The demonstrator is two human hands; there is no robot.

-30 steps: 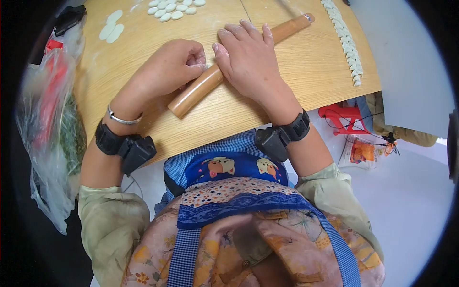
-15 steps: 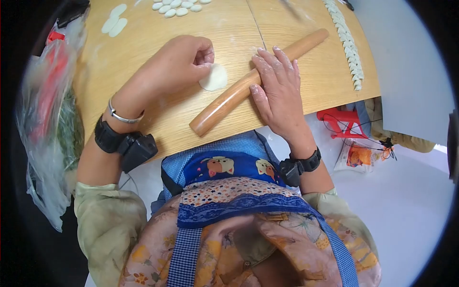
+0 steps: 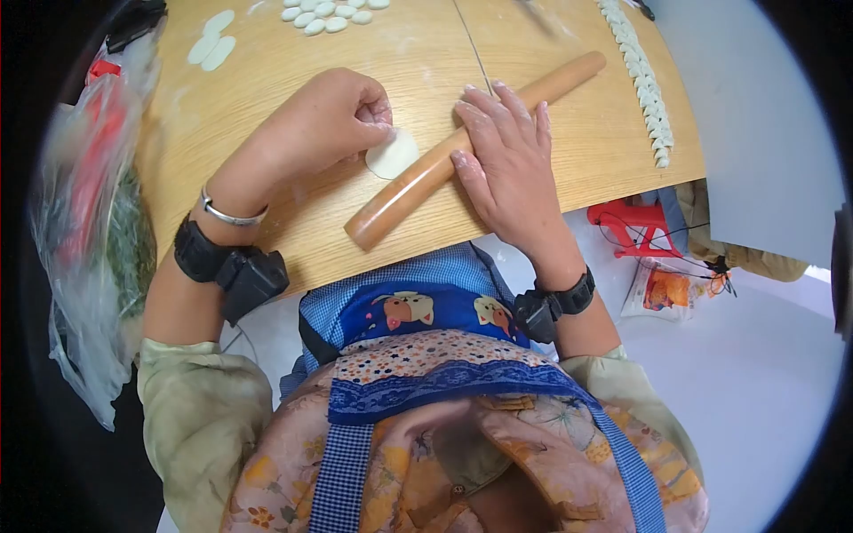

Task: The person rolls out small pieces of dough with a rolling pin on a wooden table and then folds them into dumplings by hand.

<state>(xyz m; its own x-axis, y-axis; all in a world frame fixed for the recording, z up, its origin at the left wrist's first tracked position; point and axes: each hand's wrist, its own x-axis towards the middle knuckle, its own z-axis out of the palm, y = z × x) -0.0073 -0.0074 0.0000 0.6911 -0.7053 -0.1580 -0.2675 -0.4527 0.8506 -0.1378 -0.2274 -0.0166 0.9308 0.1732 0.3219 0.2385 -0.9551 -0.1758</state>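
On the wooden table, my left hand (image 3: 342, 111) pinches the upper left edge of a round dough wrapper (image 3: 394, 156), which lies on the wood. My right hand (image 3: 511, 160) rests over a wooden rolling pin (image 3: 400, 197), palm down with the fingers stretched across it. The pin lies at a slant, its near end close to the table's front edge and its side next to the wrapper. Flour dusts the fingers of both hands.
Several flattened dough pieces (image 3: 338, 12) lie at the back, with a few rolled wrappers (image 3: 211, 44) at the back left. A row of folded dumplings (image 3: 644, 84) runs along the right side. Plastic bags (image 3: 89, 222) hang at the left; a red stool (image 3: 626, 226) stands below the right edge.
The rolling pin and my right hand have shifted slightly left, towards the wrapper. My left hand keeps its pinch on the wrapper's edge.
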